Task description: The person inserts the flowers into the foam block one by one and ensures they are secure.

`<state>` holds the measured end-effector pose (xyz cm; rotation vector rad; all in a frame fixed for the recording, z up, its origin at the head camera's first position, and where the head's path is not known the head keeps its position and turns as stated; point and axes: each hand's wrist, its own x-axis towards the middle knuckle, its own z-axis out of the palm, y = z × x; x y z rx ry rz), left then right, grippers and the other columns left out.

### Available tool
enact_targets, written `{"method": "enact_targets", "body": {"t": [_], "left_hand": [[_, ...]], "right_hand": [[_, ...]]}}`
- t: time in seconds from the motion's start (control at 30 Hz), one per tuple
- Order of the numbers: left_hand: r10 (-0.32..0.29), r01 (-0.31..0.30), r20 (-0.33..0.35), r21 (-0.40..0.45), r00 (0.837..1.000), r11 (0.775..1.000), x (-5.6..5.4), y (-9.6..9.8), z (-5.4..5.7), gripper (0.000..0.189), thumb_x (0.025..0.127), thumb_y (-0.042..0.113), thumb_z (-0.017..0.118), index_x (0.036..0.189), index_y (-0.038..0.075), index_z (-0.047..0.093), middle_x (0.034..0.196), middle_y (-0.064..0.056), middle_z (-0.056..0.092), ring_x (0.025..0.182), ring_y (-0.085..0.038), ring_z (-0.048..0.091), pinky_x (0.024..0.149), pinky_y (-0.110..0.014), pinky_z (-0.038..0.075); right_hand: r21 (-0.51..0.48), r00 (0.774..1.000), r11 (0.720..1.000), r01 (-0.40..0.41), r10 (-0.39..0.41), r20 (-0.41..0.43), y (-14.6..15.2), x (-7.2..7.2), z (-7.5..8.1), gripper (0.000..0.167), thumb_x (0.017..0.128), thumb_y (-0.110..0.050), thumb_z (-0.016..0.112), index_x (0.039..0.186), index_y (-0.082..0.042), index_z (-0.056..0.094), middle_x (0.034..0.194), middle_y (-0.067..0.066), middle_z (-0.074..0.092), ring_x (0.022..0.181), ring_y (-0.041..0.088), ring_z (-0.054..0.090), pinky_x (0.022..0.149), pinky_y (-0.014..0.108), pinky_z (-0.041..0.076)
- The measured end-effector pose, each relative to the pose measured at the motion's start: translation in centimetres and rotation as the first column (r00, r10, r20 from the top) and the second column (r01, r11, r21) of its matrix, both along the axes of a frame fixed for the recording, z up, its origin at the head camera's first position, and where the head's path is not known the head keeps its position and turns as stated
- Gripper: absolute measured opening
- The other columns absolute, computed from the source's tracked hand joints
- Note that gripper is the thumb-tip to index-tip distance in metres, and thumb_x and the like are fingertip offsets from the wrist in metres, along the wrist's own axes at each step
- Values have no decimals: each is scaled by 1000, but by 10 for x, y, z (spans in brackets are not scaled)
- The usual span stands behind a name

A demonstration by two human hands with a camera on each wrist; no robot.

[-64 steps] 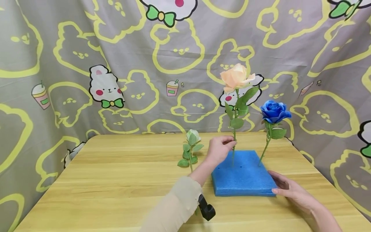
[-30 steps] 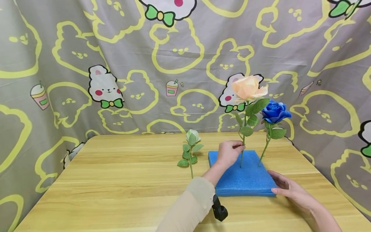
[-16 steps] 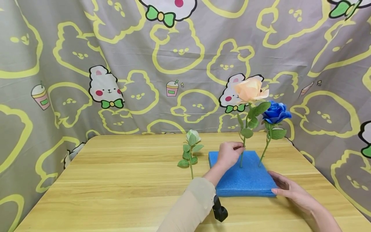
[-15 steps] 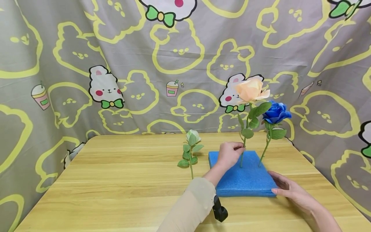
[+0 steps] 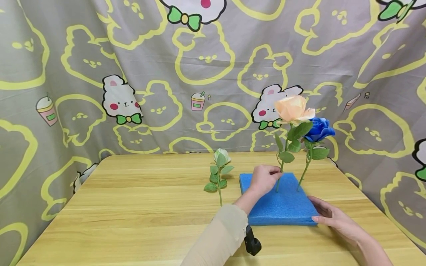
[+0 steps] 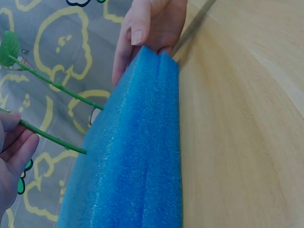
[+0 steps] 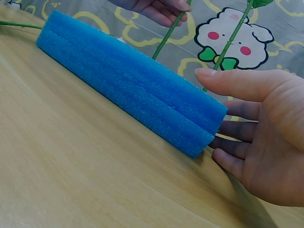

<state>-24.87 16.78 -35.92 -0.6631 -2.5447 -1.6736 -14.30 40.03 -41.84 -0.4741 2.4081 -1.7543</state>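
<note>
My left hand pinches the green stem of a peach rose between thumb and fingers. That stem's lower end stands in the top of a blue foam block, leaning slightly right. Beside it a blue rose is planted in the block's right part, its bloom partly covered by the peach one. At the block's near right corner my right hand holds the foam, thumb at the front and fingers along the side. In the left wrist view, the foam block shows the peach rose's stem entering its top.
A whitish-green rose lies on the wooden table left of the block, its lower stem hidden by my left sleeve. A black device hangs at the left wrist. A patterned curtain surrounds the table's far side.
My left hand has carried the peach rose rightward to a hole in the foam, and its bloom now sits lower and leans more to the right. The right hand stays put.
</note>
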Motion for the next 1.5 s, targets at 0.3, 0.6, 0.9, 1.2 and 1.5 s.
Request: {"method": "enact_targets", "body": {"t": [0.3, 0.6, 0.9, 1.2, 1.5], "left_hand": [[-6, 5, -20, -50, 1000, 999, 1, 1, -9, 13, 85, 17, 68, 95, 11, 75, 89, 5, 70, 81, -1, 63, 63, -12, 47], [-5, 5, 6, -68, 1000, 998, 0, 2, -12, 13, 85, 17, 68, 95, 12, 75, 90, 6, 70, 81, -1, 62, 62, -13, 47], [2, 1, 29, -99, 1000, 995, 2, 3, -9, 14, 86, 18, 67, 96, 12, 75, 89, 6, 70, 79, -2, 62, 60, -14, 48], [-4, 6, 22, -107, 1000, 994, 1, 2, -10, 15, 87, 19, 67, 96, 10, 75, 90, 5, 70, 79, -2, 62, 58, -13, 47], [1, 1, 22, -125, 1000, 992, 0, 2, -9, 15, 86, 19, 67, 96, 10, 75, 90, 5, 70, 82, -3, 63, 61, -13, 47]], "right_hand": [[-6, 1000, 1000, 0, 0, -4, -1, 0, -1, 61, 92, 1, 50, 135, 24, 13, 124, -30, 41, 111, -15, 38, 86, 6, 35], [-19, 1000, 1000, 2, -2, -12, 0, -1, -2, 60, 91, 3, 50, 134, 25, 13, 124, -29, 43, 111, -14, 39, 86, 6, 36], [4, 999, 1000, 26, -27, 33, 0, 0, 1, 61, 92, -1, 51, 137, 21, 15, 123, -28, 40, 111, -15, 38, 86, 7, 36], [6, 999, 1000, 24, -24, 26, -2, 0, 3, 60, 92, 0, 50, 137, 20, 16, 124, -26, 40, 112, -15, 38, 87, 8, 36], [5, 999, 1000, 21, -22, 27, -2, 0, 3, 61, 92, 0, 50, 137, 21, 14, 124, -27, 40, 112, -15, 37, 86, 7, 36]]}}
